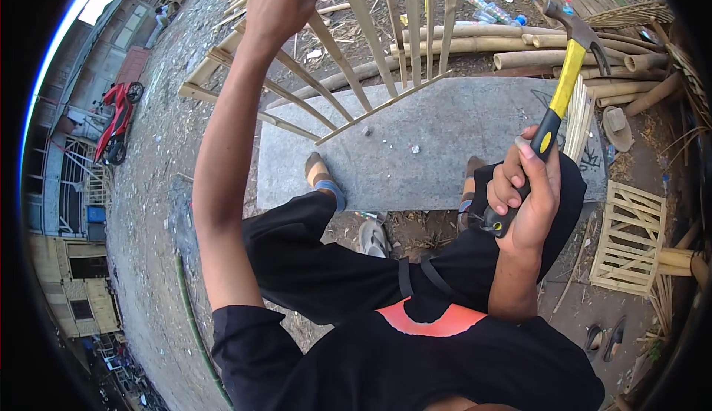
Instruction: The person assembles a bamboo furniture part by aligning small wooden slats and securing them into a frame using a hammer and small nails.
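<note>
My left hand [283, 5] is closed around the upper rail of a slatted bamboo frame [340, 61] and holds it up at a tilt. The frame's lower rail is over a grey concrete slab [445, 163]; whether it touches the slab I cannot tell. In my right hand [530, 181] is a claw hammer [568, 77] with a yellow and black handle. Its metal head points up and away, apart from the frame. My feet in striped socks stand on the slab's near side.
Thick bamboo poles [519, 59] lie beyond the slab, with plastic bottles [489, 9] behind them. A finished-looking slatted panel [629, 239] lies at right, near a pair of sandals [613, 339]. A red motorbike [117, 120] stands far left. Below the slab sits a grey shoe [373, 239].
</note>
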`<state>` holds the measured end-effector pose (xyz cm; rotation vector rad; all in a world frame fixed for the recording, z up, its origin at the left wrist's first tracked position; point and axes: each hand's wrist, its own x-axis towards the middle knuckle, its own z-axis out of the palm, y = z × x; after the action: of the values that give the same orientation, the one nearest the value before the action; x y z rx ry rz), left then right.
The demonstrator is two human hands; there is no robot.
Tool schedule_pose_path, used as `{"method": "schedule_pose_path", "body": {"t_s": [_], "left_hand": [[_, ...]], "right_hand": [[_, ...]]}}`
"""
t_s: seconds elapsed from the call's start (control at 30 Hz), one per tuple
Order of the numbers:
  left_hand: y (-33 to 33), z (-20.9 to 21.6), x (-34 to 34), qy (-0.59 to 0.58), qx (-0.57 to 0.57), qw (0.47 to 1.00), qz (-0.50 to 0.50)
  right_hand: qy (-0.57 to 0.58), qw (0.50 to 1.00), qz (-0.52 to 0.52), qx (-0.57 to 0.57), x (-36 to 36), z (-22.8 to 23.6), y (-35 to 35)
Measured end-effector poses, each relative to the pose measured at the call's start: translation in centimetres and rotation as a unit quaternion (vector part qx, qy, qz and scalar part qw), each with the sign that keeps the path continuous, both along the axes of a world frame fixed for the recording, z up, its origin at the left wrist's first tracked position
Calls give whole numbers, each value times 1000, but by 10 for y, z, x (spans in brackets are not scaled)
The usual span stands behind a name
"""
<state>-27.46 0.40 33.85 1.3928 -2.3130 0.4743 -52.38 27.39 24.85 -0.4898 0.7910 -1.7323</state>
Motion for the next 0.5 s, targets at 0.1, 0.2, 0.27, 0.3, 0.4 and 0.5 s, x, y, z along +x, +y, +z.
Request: {"method": "schedule_pose_path", "body": {"t_s": [0.1, 0.2, 0.27, 0.3, 0.4, 0.5], "left_hand": [[14, 11, 11, 1, -60, 997, -46], [37, 14, 24, 7, -80, 993, -85], [57, 14, 29, 7, -94, 990, -109], [71, 12, 33, 5, -101, 988, -115], [93, 3, 44, 3, -127, 983, -129], [94, -24, 62, -6, -154, 974, -164]], "right_hand": [[-15, 999, 25, -17, -2, 0, 4], [-17, 999, 33, -30, -1, -1, 7], [-26, 998, 29, -43, -1, 0, 9], [-33, 998, 26, -51, -1, 0, 10], [-43, 997, -8, -56, -4, 2, 14], [-35, 997, -49, -56, -12, -1, 16]]}}
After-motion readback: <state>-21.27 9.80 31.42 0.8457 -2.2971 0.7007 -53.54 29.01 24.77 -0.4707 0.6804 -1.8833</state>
